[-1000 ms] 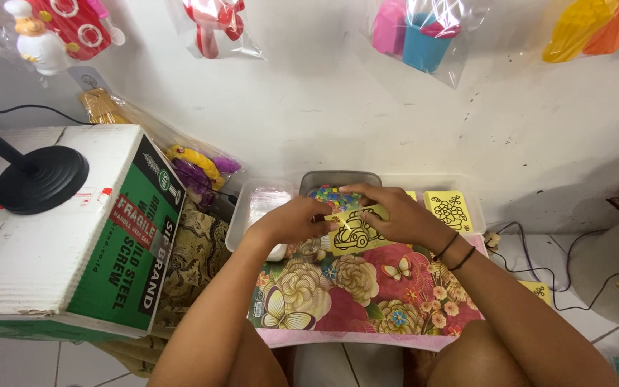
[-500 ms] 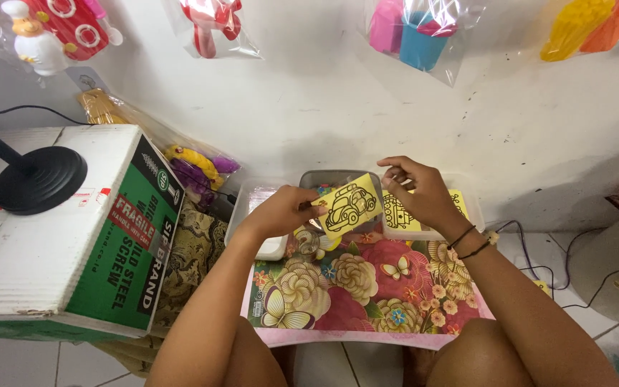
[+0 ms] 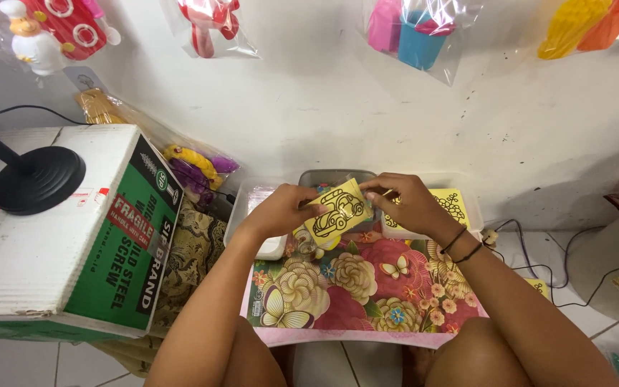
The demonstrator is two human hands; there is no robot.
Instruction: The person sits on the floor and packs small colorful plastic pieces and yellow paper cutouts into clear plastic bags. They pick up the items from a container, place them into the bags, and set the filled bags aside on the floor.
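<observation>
I hold a small yellow card with a black car outline (image 3: 336,213) between both hands, just above a flowered board (image 3: 352,287) resting on my knees. My left hand (image 3: 283,208) pinches the card's left edge. My right hand (image 3: 404,201) grips its upper right corner; two dark bands circle that wrist. Behind the card lie shallow clear trays (image 3: 467,208); the right one holds another yellow card with a black pattern (image 3: 449,203). A grey tray (image 3: 334,175) sits behind the card, against the wall.
A large white and green cardboard box (image 3: 73,229) stands at the left with a black lamp base (image 3: 36,179) on top. Bagged plastic toys (image 3: 410,29) hang on the white wall. Black cables (image 3: 574,279) run over the tiled floor at right.
One second ago both hands were low over the trays. They lifted the yellow car card up and have now brought it slightly lower and closer together, tilted.
</observation>
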